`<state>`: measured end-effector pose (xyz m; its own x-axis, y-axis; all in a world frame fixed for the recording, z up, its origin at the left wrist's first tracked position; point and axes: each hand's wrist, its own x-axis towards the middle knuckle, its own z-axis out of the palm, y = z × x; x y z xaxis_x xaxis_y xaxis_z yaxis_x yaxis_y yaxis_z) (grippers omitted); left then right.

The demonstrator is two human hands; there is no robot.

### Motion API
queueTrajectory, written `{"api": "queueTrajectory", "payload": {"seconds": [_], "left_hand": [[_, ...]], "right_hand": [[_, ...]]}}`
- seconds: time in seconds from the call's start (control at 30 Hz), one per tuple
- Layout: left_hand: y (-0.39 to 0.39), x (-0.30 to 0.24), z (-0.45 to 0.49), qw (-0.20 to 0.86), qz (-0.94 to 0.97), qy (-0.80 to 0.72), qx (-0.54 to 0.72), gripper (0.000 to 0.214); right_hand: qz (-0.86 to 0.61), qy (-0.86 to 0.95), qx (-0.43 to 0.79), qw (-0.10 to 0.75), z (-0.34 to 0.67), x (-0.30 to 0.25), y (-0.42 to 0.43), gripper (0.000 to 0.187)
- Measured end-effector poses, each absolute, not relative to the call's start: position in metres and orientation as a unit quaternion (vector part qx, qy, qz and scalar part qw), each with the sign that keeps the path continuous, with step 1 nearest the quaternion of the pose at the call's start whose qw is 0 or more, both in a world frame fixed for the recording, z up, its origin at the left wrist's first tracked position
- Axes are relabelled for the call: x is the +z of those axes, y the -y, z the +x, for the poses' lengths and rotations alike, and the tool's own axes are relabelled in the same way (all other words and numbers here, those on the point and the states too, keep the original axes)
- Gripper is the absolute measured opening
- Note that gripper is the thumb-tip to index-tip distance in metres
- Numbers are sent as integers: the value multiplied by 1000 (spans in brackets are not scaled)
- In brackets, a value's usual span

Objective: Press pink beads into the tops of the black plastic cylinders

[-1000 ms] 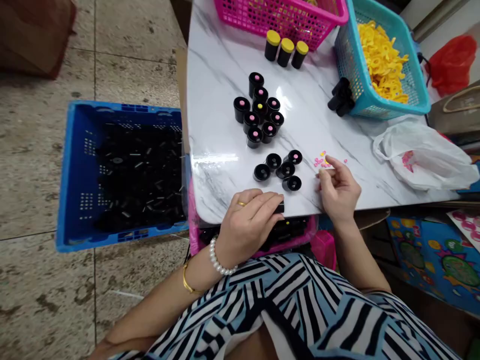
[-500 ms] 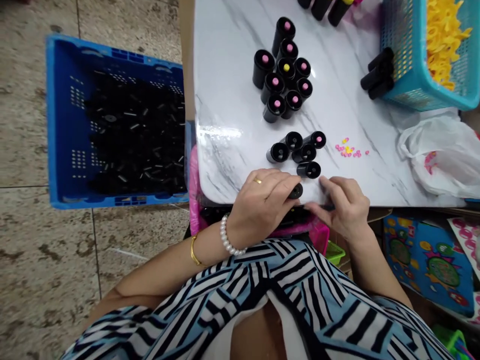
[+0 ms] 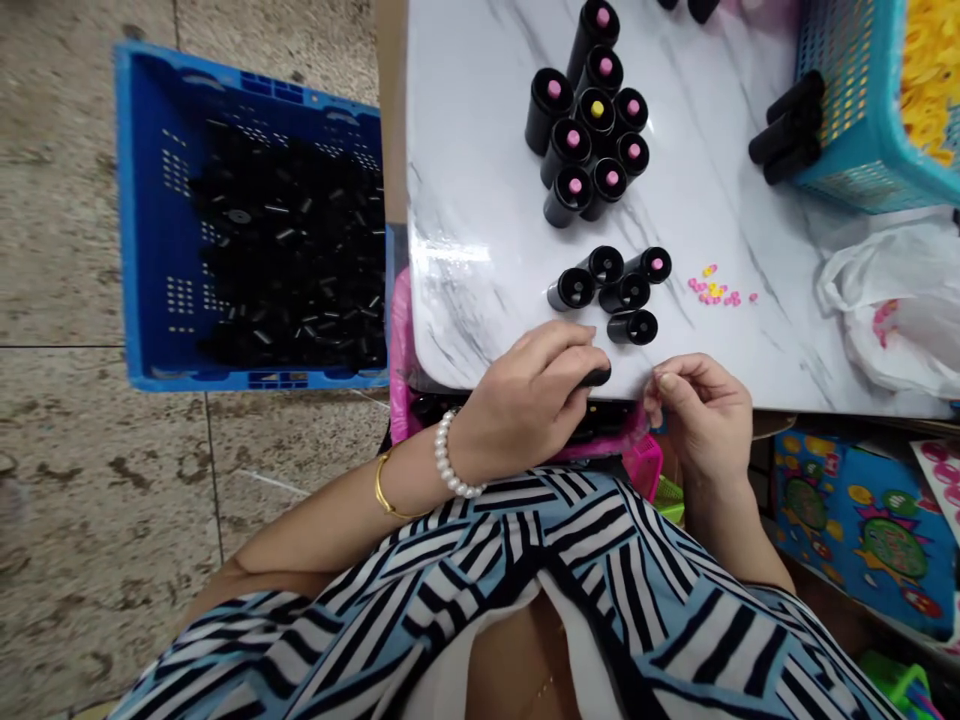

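Observation:
My left hand (image 3: 529, 400) is closed around a black plastic tube (image 3: 595, 377); only one end of it shows between the fingers. Across the table's front edge, my right hand (image 3: 709, 415) has thumb and fingers pinched together, and whatever is between them is hidden or too small to name. Just beyond my hands stands a loose cluster of black tubes (image 3: 625, 290), one with a pink piece inside. Farther back is a bigger group of black tubes (image 3: 568, 142), with pink pieces and one yellow piece in their mouths. Small pink and yellow beads (image 3: 716, 292) lie scattered to the right.
On the left, a blue crate (image 3: 131, 250) full of black parts sits on the floor. A turquoise basket (image 3: 847, 170) of yellow pieces stands at right, with black tubes (image 3: 787, 130) against it. Near it lies a white plastic bag (image 3: 885, 270). A pink-lined container (image 3: 403, 350) sits below the table edge.
My right hand has drawn its thumb and fingers together into a pinch. My left hand has turned the black tube slightly. The whole view has shifted a little.

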<state>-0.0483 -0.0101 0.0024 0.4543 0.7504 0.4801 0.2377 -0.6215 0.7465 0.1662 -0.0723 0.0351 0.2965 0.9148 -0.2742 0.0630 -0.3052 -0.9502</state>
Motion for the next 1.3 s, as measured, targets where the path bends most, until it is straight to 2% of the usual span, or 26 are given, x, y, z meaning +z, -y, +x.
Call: {"api": "queueTrajectory", "payload": {"seconds": [0.1, 0.17, 0.23, 0.3, 0.4, 0.53, 0.63, 0.77, 0.93, 1.1, 1.2, 1.3], "left_hand": [[14, 0, -50, 228, 831, -340, 377, 18], [17, 0, -51, 209, 843, -359, 342, 31], [18, 0, -52, 231, 846, -343, 337, 45], [17, 1, -53, 282, 837, -310, 352, 49], [15, 0, -51, 345, 811, -280, 380, 45], [14, -1, -47, 314, 815, -295, 388, 29], [16, -2, -44, 283, 819, -314, 389, 26], [19, -4, -43, 264, 818, -316, 401, 32], [19, -7, -42, 259, 809, -337, 407, 17], [19, -10, -40, 243, 807, -338, 419, 18], [18, -11, -41, 241, 809, -333, 420, 19], [19, -10, -42, 244, 812, -332, 414, 19]], "right_hand": [[-653, 333, 522, 436, 159, 39, 74, 10], [-651, 321, 543, 422, 154, 41, 75, 10], [-648, 313, 554, 419, 151, 43, 75, 9], [-640, 311, 558, 427, 150, 44, 73, 8], [-627, 321, 550, 449, 150, 43, 70, 7], [-626, 334, 538, 456, 145, 43, 69, 7], [-657, 375, 494, 430, 137, 47, 71, 6], [-691, 468, 394, 385, 127, 58, 72, 5], [-720, 548, 277, 321, 123, 68, 71, 4], [-711, 616, 214, 263, 120, 73, 74, 5], [-708, 636, 168, 254, 117, 71, 75, 7], [-716, 612, 189, 278, 117, 67, 74, 6]]}}
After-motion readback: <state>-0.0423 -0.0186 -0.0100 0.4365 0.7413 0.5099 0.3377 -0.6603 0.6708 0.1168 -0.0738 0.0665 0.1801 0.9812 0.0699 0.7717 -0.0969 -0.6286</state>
